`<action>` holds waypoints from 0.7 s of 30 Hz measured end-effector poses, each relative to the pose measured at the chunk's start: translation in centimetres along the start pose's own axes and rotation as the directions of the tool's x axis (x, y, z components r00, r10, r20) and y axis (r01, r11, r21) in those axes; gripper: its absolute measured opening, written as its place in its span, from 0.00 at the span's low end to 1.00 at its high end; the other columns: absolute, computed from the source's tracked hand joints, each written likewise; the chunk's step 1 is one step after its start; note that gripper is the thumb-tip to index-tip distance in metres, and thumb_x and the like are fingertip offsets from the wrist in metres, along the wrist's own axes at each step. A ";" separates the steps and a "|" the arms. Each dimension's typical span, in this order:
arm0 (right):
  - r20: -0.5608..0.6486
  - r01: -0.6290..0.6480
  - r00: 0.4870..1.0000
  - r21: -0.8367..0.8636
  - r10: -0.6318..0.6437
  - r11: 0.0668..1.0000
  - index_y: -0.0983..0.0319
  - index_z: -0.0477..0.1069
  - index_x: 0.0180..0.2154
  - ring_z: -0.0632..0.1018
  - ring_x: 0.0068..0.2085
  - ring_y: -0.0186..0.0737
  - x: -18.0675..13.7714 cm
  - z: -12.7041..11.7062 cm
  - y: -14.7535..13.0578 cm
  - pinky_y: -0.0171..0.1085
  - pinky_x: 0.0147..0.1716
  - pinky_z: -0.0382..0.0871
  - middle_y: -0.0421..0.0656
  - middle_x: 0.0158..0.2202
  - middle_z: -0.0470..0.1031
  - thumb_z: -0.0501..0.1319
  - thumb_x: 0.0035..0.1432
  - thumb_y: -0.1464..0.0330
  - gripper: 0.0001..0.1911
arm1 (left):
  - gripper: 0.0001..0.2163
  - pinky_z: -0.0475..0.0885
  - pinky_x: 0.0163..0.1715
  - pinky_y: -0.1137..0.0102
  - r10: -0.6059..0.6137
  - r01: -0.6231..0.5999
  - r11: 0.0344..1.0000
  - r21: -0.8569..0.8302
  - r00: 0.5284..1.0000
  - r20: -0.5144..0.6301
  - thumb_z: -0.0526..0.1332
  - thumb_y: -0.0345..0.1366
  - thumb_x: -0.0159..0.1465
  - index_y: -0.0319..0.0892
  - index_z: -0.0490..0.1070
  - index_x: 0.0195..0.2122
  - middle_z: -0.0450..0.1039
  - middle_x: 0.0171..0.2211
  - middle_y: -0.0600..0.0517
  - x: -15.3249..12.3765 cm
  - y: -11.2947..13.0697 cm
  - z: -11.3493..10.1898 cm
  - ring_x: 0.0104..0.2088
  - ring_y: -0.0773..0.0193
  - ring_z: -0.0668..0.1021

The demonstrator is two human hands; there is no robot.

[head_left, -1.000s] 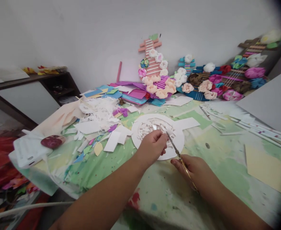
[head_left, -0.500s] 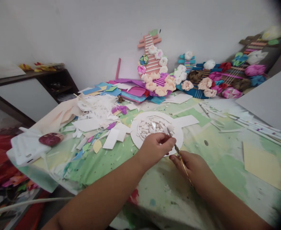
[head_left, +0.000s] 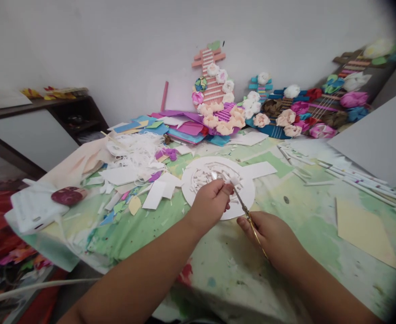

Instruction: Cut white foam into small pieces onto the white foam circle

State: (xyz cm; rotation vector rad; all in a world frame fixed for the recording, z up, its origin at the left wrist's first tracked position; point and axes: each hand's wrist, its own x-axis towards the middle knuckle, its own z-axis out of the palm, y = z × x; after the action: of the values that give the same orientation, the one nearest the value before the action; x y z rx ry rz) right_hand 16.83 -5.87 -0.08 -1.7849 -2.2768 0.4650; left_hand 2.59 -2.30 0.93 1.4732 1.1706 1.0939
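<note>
My right hand [head_left: 272, 236] is closed around gold-handled scissors [head_left: 250, 215], whose blades point up and left over a round white disc [head_left: 248, 198]. Close to the blade tips, my left hand [head_left: 210, 202] pinches a small white paper piece [head_left: 233, 179], partly covered by the fingers. Many short white paper cuttings [head_left: 201, 177] lie heaped inside a ring on the disc. A white paper strip [head_left: 260, 169] sticks out from the disc's right side.
Left of the disc lie white paper scraps [head_left: 155, 194] and tangled white string [head_left: 137, 150]. Guitar-shaped crafts with paper flowers [head_left: 214, 90] lean against the wall. White paper sticks [head_left: 362, 180] and a cream sheet [head_left: 364, 231] lie rightward. A white device [head_left: 36, 209] sits far left.
My left hand has shifted slightly left and up, its fingers more curled. The scissors' blades show more of their length. The whole view has slid a little left.
</note>
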 end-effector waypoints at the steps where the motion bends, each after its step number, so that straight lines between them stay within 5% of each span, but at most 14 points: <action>1: -0.009 -0.003 1.000 -0.013 0.003 1.000 0.62 0.57 0.18 0.64 0.22 0.33 -0.1 0.0 0.0 0.31 0.20 0.49 0.41 0.18 0.65 0.39 0.52 0.54 0.23 | 0.14 0.59 0.19 0.77 -0.003 0.003 0.999 0.033 1.000 0.006 0.48 0.43 0.55 0.40 0.60 0.19 0.60 0.14 0.56 0.0 0.0 -0.1 0.17 0.73 0.64; 21: -0.018 0.006 1.000 -0.071 -0.007 0.997 0.61 0.57 0.19 0.66 0.22 0.34 -0.4 0.4 0.1 0.32 0.22 0.52 0.41 0.19 0.66 0.40 0.52 0.55 0.21 | 0.13 0.56 0.17 0.77 -0.032 0.031 0.999 0.009 0.978 0.206 0.47 0.44 0.55 0.40 0.57 0.21 0.54 0.13 0.58 0.1 0.6 -1.0 0.16 0.74 0.60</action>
State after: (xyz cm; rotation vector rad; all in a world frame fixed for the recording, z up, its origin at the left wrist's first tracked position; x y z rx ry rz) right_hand 16.82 -6.25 -0.51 -1.8065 -2.3131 0.3695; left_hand 1.71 -2.12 1.66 1.5277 1.0481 0.8937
